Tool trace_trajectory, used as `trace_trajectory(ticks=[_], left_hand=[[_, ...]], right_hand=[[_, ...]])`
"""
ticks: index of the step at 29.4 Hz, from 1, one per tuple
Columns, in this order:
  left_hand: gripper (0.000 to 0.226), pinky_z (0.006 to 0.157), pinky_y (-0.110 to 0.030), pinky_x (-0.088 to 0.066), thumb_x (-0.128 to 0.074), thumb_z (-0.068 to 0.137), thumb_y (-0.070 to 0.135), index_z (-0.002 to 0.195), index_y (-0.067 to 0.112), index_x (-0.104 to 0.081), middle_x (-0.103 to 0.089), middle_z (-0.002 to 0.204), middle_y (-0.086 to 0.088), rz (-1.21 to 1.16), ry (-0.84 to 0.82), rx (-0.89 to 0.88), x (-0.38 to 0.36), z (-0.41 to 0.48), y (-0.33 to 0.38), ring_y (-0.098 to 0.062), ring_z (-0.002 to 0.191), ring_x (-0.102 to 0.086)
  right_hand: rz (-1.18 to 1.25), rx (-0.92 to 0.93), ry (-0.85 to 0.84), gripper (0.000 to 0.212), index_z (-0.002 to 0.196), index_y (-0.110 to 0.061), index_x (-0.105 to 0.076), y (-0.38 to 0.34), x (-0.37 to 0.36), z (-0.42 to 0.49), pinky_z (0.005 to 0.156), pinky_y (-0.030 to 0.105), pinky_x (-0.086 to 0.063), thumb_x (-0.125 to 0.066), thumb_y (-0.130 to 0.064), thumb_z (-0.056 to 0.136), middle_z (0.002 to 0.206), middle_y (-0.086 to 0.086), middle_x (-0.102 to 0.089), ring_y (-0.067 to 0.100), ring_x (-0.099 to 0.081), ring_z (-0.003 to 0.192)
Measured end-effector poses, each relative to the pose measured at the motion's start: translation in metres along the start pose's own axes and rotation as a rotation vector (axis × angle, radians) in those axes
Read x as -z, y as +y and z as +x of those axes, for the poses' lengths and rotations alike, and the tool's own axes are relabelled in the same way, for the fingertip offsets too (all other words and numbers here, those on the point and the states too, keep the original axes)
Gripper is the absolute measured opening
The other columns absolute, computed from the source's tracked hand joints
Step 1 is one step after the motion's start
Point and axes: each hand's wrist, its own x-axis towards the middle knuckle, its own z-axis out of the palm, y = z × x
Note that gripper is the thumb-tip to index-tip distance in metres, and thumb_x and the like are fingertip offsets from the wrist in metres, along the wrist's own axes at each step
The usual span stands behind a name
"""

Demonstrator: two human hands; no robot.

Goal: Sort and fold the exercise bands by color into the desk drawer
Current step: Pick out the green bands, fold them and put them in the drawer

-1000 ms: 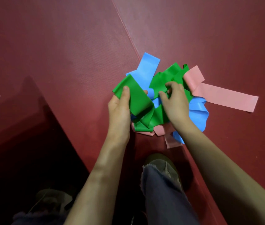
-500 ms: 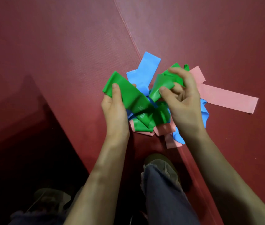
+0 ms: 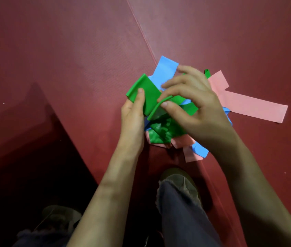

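Fingers (image 3: 180, 81) of the right hand (image 3: 200, 111) are curled over the heap. From my remote seat I read the thumb and one bent finger as pinching a rolled edge of the green band (image 3: 147, 91), while the other fingers arch loosely above it, a little blurred. The left hand (image 3: 132, 120) holds the flat end of that same band, thumb pressed on top; the fingers underneath are hidden from me. So the green band is lifted partly out of a tangled pile on the red mat (image 3: 69, 68), with its lower length crumpled in among the others. A blue band (image 3: 167, 68) pokes out beyond the hands and shows again near the right wrist. A pink band (image 3: 251, 107) trails flat to the right, and more pink shows at the near edge of the pile, just ahead of a shoe (image 3: 178, 177). I cannot tell how many bands of each colour there are. By my reckoning the job is barely begun: nothing lies folded, no colour sits apart from the rest, and no desk drawer is in view. The step in hand looks like freeing the green one or starting its first fold. Left to do: pull green clear, fold it, do the same for blue and pink, then carry them all to the drawer.
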Motion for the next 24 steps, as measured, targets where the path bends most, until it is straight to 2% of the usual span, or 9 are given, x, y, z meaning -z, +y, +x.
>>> trace_trajectory(ticks=[3,6,8,12,14,17,18,21,24], left_hand=[[0.025,0.070,-0.024,-0.055,-0.037,0.096,0.014,0.089,0.012,-0.061,-0.071,0.070,0.003,-0.031,-0.016,0.052,0.001,0.002,0.000,-0.010,0.066,-0.067],[0.024,0.076,-0.028,-0.054,-0.038,0.096,0.015,0.093,0.011,-0.062,-0.071,0.078,0.000,0.048,-0.021,0.081,0.001,0.003,-0.003,-0.014,0.072,-0.066],[0.025,0.073,-0.025,-0.054,-0.038,0.096,0.014,0.092,0.011,-0.062,-0.071,0.077,0.002,0.097,-0.035,0.082,0.001,0.001,-0.006,-0.011,0.071,-0.066],[0.033,0.074,-0.027,-0.054,-0.033,0.098,0.023,0.090,0.012,-0.064,-0.072,0.076,0.000,0.093,-0.045,0.143,0.000,0.000,-0.008,-0.012,0.071,-0.067],[0.052,0.072,-0.024,-0.055,-0.020,0.099,0.036,0.087,0.011,-0.064,-0.073,0.073,-0.001,0.008,-0.093,0.227,-0.001,-0.001,-0.008,-0.011,0.070,-0.069],[0.077,0.064,-0.019,-0.056,-0.009,0.096,0.044,0.068,0.009,-0.072,-0.072,0.066,-0.001,-0.069,-0.121,0.274,-0.004,-0.004,-0.006,-0.008,0.063,-0.069],[0.075,0.067,-0.022,-0.056,-0.014,0.097,0.044,0.066,0.009,-0.073,-0.072,0.066,-0.001,-0.036,-0.099,0.263,-0.003,-0.005,-0.009,-0.009,0.064,-0.069],[0.034,0.078,-0.030,-0.053,-0.033,0.098,0.022,0.087,0.014,-0.065,-0.072,0.073,0.001,0.137,-0.007,0.117,0.000,-0.005,-0.018,-0.011,0.070,-0.067],[0.023,0.082,-0.035,-0.051,-0.034,0.098,0.016,0.093,0.016,-0.057,-0.066,0.088,-0.006,0.147,0.103,0.055,0.003,-0.004,-0.020,-0.020,0.078,-0.062]], right_hand=[[0.149,-0.088,-0.035,0.010,0.085,-0.023,-0.061,0.000,0.000,0.002,0.079,0.016,-0.039,-0.057,-0.015,0.080,0.072,-0.013,-0.056,-0.004,-0.050,0.073],[0.310,-0.244,-0.003,0.028,0.093,-0.036,-0.049,0.003,-0.009,0.004,0.062,0.023,-0.040,-0.055,-0.013,0.078,0.059,-0.007,-0.046,0.011,-0.043,0.057],[0.397,-0.336,0.069,0.032,0.095,-0.037,-0.046,0.005,-0.013,0.005,0.055,0.019,-0.036,-0.055,-0.014,0.075,0.055,-0.010,-0.043,0.007,-0.037,0.050],[0.400,-0.378,0.126,0.035,0.098,-0.038,-0.045,0.009,-0.023,0.008,0.054,0.023,-0.034,-0.057,-0.016,0.074,0.055,-0.012,-0.046,0.015,-0.035,0.052],[0.362,-0.372,0.117,0.038,0.105,-0.034,-0.046,0.013,-0.028,0.009,0.053,0.019,-0.031,-0.059,-0.014,0.076,0.052,-0.014,-0.042,0.010,-0.031,0.050],[0.246,-0.384,0.106,0.041,0.118,-0.018,-0.048,0.018,-0.033,0.009,0.059,0.020,-0.030,-0.060,-0.010,0.079,0.053,-0.014,-0.035,0.004,-0.030,0.047],[0.220,-0.395,0.107,0.042,0.119,-0.016,-0.048,0.019,-0.034,0.009,0.061,0.022,-0.030,-0.061,-0.009,0.080,0.053,-0.013,-0.034,0.003,-0.033,0.046],[0.205,-0.430,0.089,0.041,0.119,-0.019,-0.047,0.018,-0.037,0.007,0.060,0.020,-0.032,-0.060,-0.008,0.081,0.054,-0.013,-0.039,0.002,-0.036,0.045],[0.375,-0.466,0.083,0.038,0.108,-0.027,-0.041,0.018,-0.036,0.003,0.058,0.012,-0.035,-0.058,-0.005,0.083,0.067,-0.011,-0.053,0.002,-0.038,0.045]])
